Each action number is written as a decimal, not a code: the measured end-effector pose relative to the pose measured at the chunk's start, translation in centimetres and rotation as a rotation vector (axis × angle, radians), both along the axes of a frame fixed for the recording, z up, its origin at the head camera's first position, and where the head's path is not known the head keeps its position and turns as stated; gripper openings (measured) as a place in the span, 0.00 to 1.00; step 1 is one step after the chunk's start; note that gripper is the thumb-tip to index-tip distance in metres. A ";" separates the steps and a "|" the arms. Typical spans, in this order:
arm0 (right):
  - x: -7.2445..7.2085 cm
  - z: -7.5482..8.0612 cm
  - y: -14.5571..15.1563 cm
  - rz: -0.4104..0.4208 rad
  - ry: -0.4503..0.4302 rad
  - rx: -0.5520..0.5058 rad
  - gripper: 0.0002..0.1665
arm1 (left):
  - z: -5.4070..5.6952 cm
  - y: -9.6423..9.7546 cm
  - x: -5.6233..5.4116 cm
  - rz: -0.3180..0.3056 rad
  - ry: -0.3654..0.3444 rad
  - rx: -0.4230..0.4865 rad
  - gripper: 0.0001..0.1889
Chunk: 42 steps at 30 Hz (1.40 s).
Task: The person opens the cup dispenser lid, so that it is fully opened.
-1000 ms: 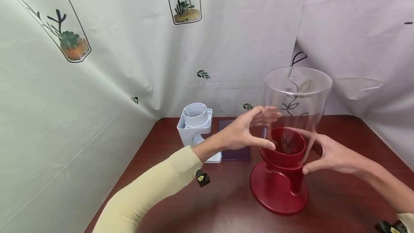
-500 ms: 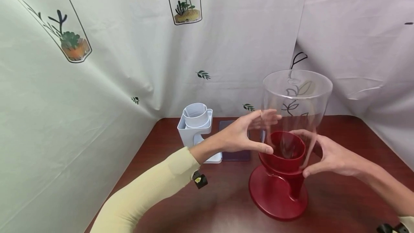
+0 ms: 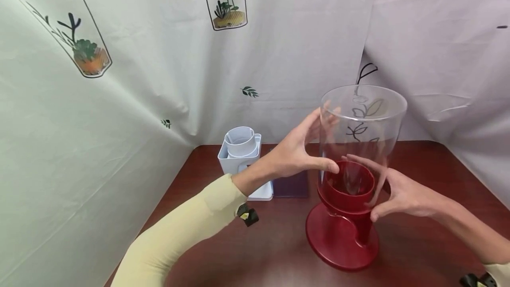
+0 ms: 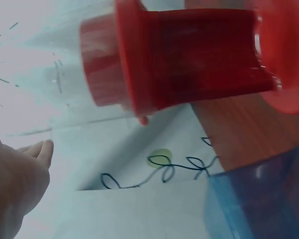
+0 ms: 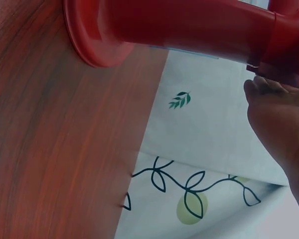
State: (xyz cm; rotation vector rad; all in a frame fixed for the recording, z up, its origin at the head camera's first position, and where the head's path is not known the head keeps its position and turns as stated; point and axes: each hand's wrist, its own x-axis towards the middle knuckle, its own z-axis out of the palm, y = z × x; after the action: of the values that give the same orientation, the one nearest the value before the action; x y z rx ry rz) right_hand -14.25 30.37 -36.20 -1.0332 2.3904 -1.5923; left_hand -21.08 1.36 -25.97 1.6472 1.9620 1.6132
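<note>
A tall clear cylinder (image 3: 360, 136), wide at its open top, stands in the red collar of a red stand (image 3: 338, 238) with a round base on the table. My left hand (image 3: 296, 149) holds the cylinder from the left at mid-height, thumb in front and fingers behind. Lower on the right side, my right hand (image 3: 406, 191) grips the cylinder just above the collar, its thumb near the collar's rim. The left wrist view shows the red stand (image 4: 199, 55) sideways above the left hand (image 4: 20, 184). In the right wrist view, the right hand's fingers (image 5: 274, 87) meet the stand's upper end.
A white stand (image 3: 239, 163) with a round white cup on top is at the back left. A dark blue-purple flat-looking item (image 3: 291, 185) lies beside it. Patterned white curtains (image 3: 279, 56) enclose the reddish-brown table (image 3: 259, 251) on the left and back.
My left hand has moved up along the clear cylinder. The red stand and cylinder have shifted slightly toward me and left. The right hand stays by the collar, its fingers reaching further round.
</note>
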 end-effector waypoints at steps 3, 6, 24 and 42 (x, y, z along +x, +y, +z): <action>0.0 -0.1 -0.1 -0.007 0.002 -0.001 0.68 | 1.0 0.3 0.5 0.013 -0.013 0.068 0.65; 0.0 -0.1 -0.2 -0.013 0.032 -0.012 0.63 | 1.8 0.7 1.0 0.034 -0.038 0.108 0.65; 0.5 -0.2 -1.1 -0.066 0.166 0.000 0.57 | 2.1 2.5 2.9 0.138 -0.096 0.169 0.58; 0.7 -0.8 -1.4 -0.110 0.176 -0.031 0.53 | 2.2 2.4 2.6 0.105 -0.109 0.163 0.51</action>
State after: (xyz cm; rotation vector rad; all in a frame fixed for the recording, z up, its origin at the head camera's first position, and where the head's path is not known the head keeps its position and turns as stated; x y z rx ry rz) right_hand -13.51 28.98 -37.04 -1.1095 2.5857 -1.6425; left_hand -18.49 3.76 -23.80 1.4950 1.9396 1.9044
